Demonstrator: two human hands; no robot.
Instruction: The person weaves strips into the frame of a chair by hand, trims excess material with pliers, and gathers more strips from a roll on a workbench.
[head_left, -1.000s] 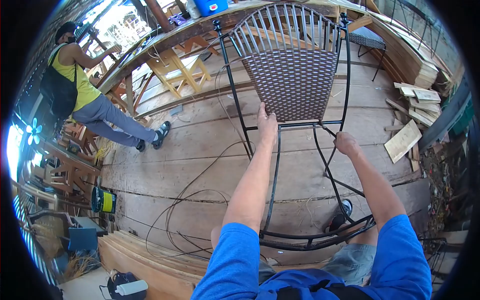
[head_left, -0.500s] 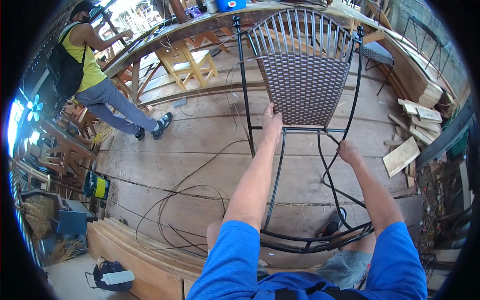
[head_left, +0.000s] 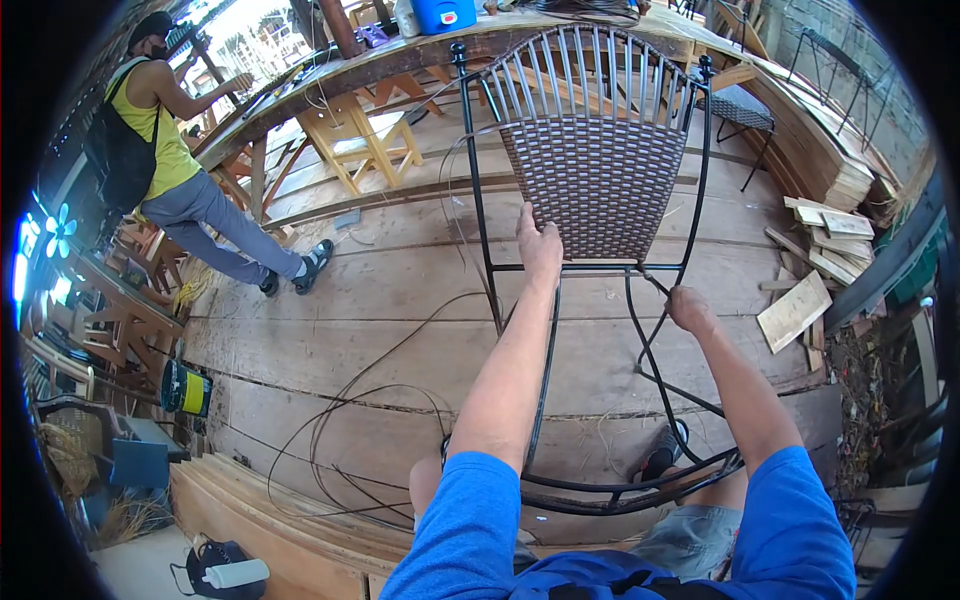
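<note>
A black metal chair frame [head_left: 474,170] stands upright before me, its backrest [head_left: 597,180] partly woven in brown flat strip, with bare grey vertical strips above the weave. At the weave's lower left edge, my left hand [head_left: 541,248] holds the backrest, thumb in front; some of its fingers are hidden. Below the lower right corner, my right hand [head_left: 692,309] is closed around a dark brown strip [head_left: 655,282] stretched from the weave. Long loose strip [head_left: 345,395] lies in loops on the floor to the left.
A person in a yellow top [head_left: 178,155] stands at the long wooden bench [head_left: 400,68]. Under it is a small wooden chair [head_left: 365,140]. Wood offcuts [head_left: 795,313] lie to the right, near stacked boards [head_left: 830,165]. A dark bucket [head_left: 187,388] stands left; planks [head_left: 270,520] lie nearer.
The view has shifted slightly, so the chair appears a little lower and further left. My left fingers look more spread. My right hand keeps the strip, almost unmoved relative to the chair.
</note>
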